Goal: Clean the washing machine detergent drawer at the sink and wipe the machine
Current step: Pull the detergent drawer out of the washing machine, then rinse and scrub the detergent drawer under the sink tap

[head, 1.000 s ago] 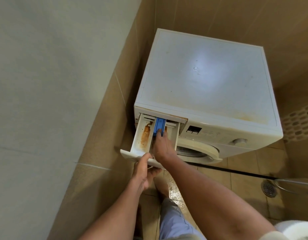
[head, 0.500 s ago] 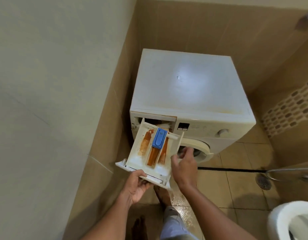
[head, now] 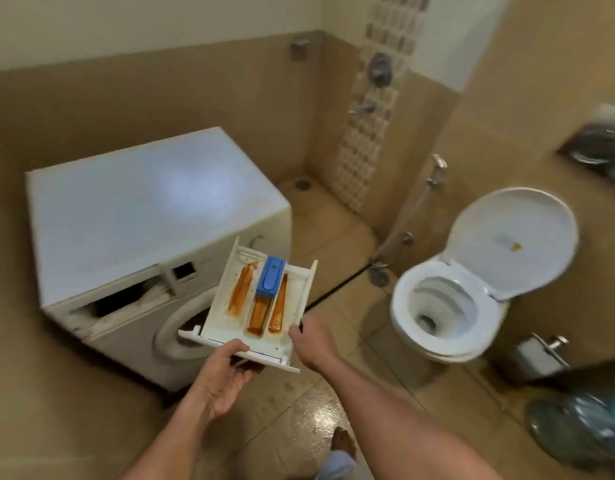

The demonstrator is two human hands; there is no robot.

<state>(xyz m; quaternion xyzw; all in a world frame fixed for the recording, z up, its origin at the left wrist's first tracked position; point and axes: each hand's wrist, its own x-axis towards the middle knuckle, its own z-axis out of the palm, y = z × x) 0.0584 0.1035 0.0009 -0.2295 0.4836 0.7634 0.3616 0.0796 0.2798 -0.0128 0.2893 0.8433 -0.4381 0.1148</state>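
Drawer (head: 254, 317) out of machine (head: 126, 209). L hand (head: 218, 379) grips front lip from below, R hand (head: 311, 341) holds side edge. Keep it level btwn hands to sink, or orange gunk (head: 240, 289) prob slops.

Domestic bathroom. Tan-tiled walls (head: 195, 98), wet tiled floor (head: 282, 410); white toilet (head: 401, 296), lid raised; hand sprayer (head: 437, 169) on hose beside it; shower valve (head: 380, 69) on mosaic strip (head: 363, 147); floor drain (head: 302, 184) in corner; paper holder (head: 538, 353); white front-loading washing machine (head: 143, 209) against wall.

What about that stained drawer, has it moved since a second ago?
Yes. The drawer has come out of its slot in the washing machine, toward the person; left hand and right hand hold it.
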